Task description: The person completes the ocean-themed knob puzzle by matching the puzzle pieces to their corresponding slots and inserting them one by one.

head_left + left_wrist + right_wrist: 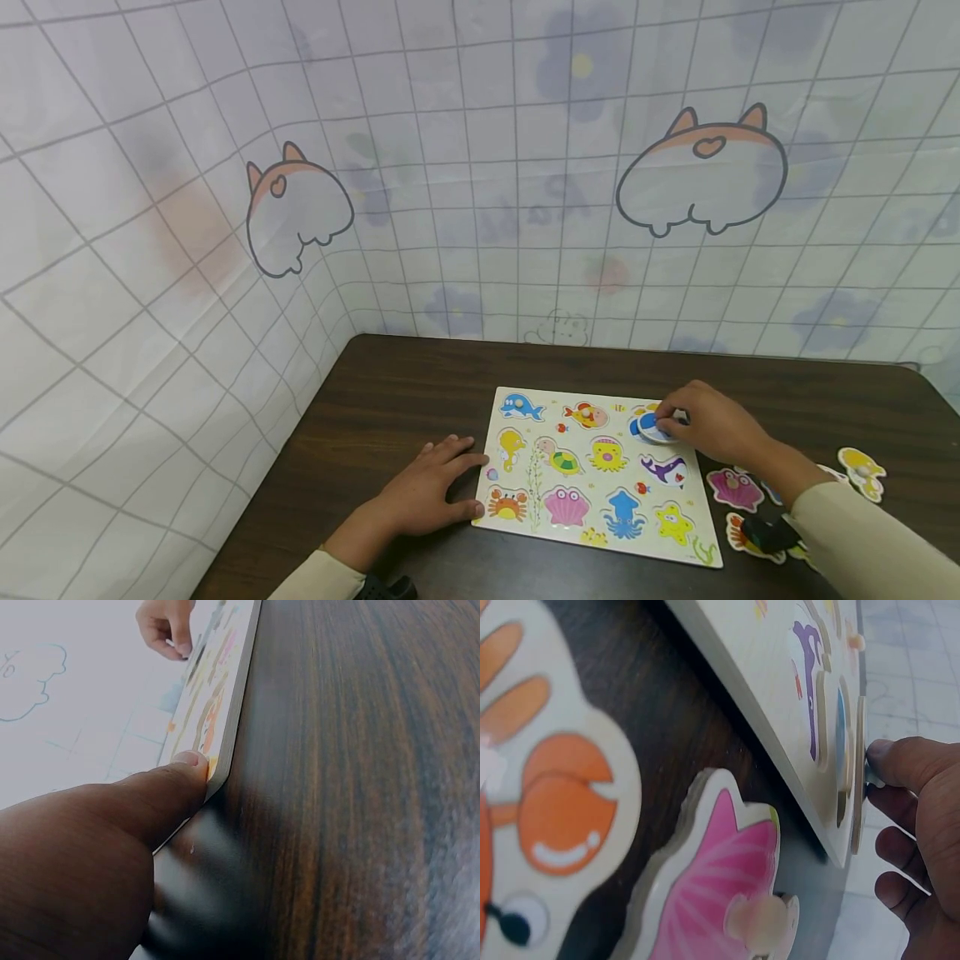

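A light wooden peg puzzle board [573,500] with sea-animal pictures lies on the dark table. My right hand [708,421] pinches the small knob of a wooden puzzle piece [654,428], which is partly blue. In the right wrist view, that piece [859,780] appears edge-on, close over the board's top right recess, with thumb and index finger at its knob. At the board's left side, my left hand [431,487] has its fingers spread. Its thumb [176,776] touches the lower left corner. A blue whale piece [519,406] and a red-yellow fish piece [585,415] sit in the top row.
Right of the board lie several loose pieces: a pink shell [735,489], an orange crab [738,533] partly hidden by the right wrist camera [767,531], and a yellow piece [861,472]. A grid-patterned cloth [480,208] hangs behind and left of the table [390,392].
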Demonstrator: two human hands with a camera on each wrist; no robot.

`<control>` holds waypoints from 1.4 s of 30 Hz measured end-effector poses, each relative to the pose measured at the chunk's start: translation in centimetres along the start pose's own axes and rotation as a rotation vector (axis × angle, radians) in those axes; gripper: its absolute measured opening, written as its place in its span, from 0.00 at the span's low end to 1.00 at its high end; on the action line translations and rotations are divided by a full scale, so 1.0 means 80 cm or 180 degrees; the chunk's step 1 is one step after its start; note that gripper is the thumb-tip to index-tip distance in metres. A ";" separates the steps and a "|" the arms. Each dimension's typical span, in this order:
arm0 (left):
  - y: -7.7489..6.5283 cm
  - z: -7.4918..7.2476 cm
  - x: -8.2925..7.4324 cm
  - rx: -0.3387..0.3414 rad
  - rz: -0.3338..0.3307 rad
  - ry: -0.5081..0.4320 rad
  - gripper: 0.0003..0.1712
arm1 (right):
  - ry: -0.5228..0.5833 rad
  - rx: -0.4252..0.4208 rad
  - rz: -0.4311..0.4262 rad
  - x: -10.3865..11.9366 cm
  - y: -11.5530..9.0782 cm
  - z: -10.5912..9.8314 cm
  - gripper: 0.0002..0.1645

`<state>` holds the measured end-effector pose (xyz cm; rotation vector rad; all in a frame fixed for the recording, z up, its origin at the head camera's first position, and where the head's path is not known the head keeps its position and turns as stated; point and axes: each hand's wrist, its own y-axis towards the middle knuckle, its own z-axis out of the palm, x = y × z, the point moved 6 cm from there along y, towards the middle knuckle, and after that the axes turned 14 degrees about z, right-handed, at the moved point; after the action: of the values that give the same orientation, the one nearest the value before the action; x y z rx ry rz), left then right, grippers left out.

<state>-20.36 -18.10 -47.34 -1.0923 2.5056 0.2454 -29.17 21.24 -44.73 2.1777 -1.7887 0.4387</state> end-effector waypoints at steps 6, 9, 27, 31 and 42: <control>0.000 0.000 0.000 -0.0003 -0.0005 0.0009 0.40 | -0.0021 0.0038 0.0017 0.004 0.004 0.006 0.03; 0.000 0.000 0.001 -0.0009 -0.0005 0.0020 0.40 | -0.0020 0.0041 0.0032 0.005 0.006 0.010 0.04; 0.000 0.002 0.000 -0.0014 -0.0009 0.0032 0.40 | -0.0015 0.0109 0.0108 0.009 0.010 0.020 0.05; 0.000 0.004 0.003 0.0000 -0.0030 0.0058 0.40 | 0.0000 0.0121 0.0113 0.011 0.009 0.019 0.05; 0.000 0.002 0.002 -0.0006 -0.0017 0.0018 0.40 | 0.0030 0.0133 0.0071 0.011 0.009 0.017 0.04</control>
<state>-20.39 -18.17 -47.59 -1.1019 2.5075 0.2438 -29.64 19.75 -45.62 2.1815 -1.8164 0.4950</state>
